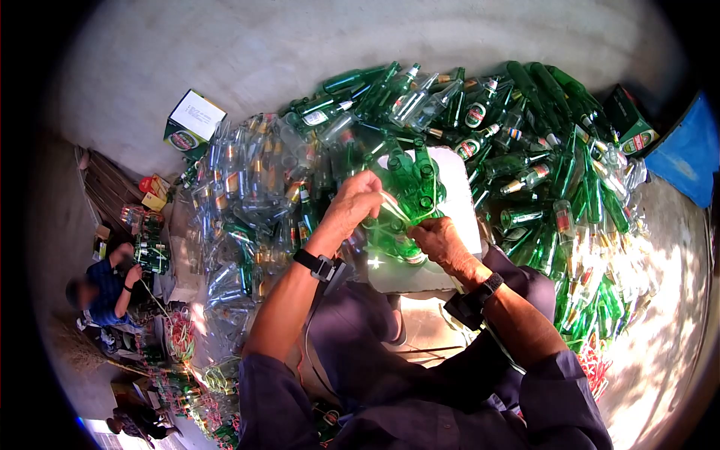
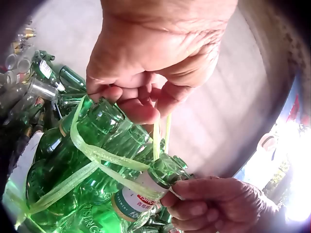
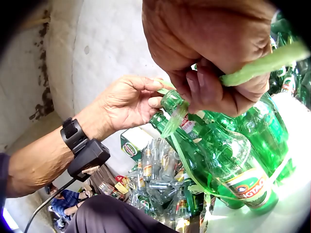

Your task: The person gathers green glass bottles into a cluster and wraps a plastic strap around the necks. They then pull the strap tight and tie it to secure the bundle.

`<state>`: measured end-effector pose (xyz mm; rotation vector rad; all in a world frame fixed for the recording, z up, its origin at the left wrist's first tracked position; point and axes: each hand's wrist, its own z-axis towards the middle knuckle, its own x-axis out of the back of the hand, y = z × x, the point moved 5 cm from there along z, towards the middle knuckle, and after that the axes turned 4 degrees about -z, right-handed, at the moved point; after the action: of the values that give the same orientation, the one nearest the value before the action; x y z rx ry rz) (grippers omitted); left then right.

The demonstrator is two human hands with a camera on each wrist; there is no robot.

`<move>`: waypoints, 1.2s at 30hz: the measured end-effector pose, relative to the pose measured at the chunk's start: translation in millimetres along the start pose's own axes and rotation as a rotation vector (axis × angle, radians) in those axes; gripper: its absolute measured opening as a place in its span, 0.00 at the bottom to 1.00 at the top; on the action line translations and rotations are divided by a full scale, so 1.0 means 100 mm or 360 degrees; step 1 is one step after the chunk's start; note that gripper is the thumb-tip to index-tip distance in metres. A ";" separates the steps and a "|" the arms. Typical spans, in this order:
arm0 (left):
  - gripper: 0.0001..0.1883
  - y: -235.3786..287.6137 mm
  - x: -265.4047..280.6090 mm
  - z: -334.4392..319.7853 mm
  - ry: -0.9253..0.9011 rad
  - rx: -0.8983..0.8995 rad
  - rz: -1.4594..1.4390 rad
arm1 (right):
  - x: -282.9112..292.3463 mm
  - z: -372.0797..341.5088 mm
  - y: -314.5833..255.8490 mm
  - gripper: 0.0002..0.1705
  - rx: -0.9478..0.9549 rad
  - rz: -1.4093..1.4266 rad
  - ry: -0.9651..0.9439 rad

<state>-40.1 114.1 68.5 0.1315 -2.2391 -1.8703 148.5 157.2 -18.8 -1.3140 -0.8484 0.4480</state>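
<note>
A cluster of green glass bottles [image 1: 424, 171] stands on a white block [image 1: 461, 191] in front of my knees. Light green plastic twine [image 2: 87, 148] winds about the bottle necks and crosses itself there. My left hand [image 1: 354, 202] pinches the twine between thumb and curled fingers, just above the bottle mouths. Lower, at the near side of the bundle, my right hand [image 1: 448, 246] grips the twine beside a bottle neck. From its curled fingers a twine length [image 3: 267, 64] runs out in the right wrist view. A Tsingtao label [image 3: 250, 187] shows on one bottle.
Heaps of loose bottles, clear ones [image 1: 244, 176] on the left and green ones [image 1: 592, 191] on the right, surround the block. A green carton [image 1: 191, 127] stands by the wall; a blue sheet [image 1: 686, 154] hangs at right. Another person [image 1: 109, 296] sits far left.
</note>
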 end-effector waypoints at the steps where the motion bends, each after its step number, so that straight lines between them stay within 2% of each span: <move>1: 0.05 0.00 0.01 0.01 0.0005 -0.0001 0.0054 | 0.02 -0.01 -0.06 0.19 0.0001 0.0000 0.0000; 4: 0.04 0.02 -0.04 0.02 0.0004 -0.0029 0.0088 | 0.05 -0.05 -0.28 0.20 -0.0044 0.0061 0.0009; 6: 0.04 0.05 -0.07 0.02 -0.0002 -0.0059 0.0069 | 0.08 -0.08 -0.34 0.20 -0.0363 0.0365 0.0076; 9: 0.04 0.06 -0.08 0.03 -0.0029 -0.0042 0.0075 | 0.10 -0.09 -0.37 0.21 -0.0353 0.0336 0.0051; 10: 0.05 0.08 -0.08 0.02 -0.0026 -0.0049 0.0261 | 0.10 -0.09 -0.36 0.21 -0.0353 0.0336 0.0051; 11: 0.06 0.10 -0.08 0.02 -0.0022 -0.0055 0.0448 | 0.10 -0.09 -0.36 0.21 -0.0340 0.0306 0.0043; 13: 0.08 0.12 -0.06 0.02 -0.0013 -0.0095 0.0534 | 0.07 -0.06 -0.26 0.21 -0.0325 0.0278 0.0034; 15: 0.09 0.13 -0.05 0.03 -0.0007 -0.0135 0.0619 | 0.07 -0.03 -0.22 0.21 0.0140 -0.0030 0.0107; 21: 0.10 0.16 0.00 0.09 -0.0064 -0.0152 0.0662 | 0.04 -0.01 -0.09 0.19 0.0089 -0.0134 0.0075; 27: 0.09 0.17 0.02 0.12 -0.0093 0.0041 0.0481 | 0.01 0.01 -0.06 0.19 0.0148 -0.0208 0.0091; 30: 0.08 0.07 0.01 0.20 0.0043 -0.0012 0.0548 | 0.02 0.00 -0.07 0.19 0.0117 -0.0217 0.0094; 32: 0.08 0.07 0.00 0.25 0.0242 -0.0330 0.0876 | 0.02 -0.01 -0.09 0.19 0.0159 -0.0249 0.0142; 36: 0.07 0.17 -0.13 0.25 0.0381 -0.0384 0.1019 | -0.02 0.00 -0.01 0.19 0.0284 -0.0274 0.0271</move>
<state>-31.8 144.3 79.4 -0.3425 -1.6176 -1.6343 147.3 155.4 -17.9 -1.0882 -0.7539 0.2654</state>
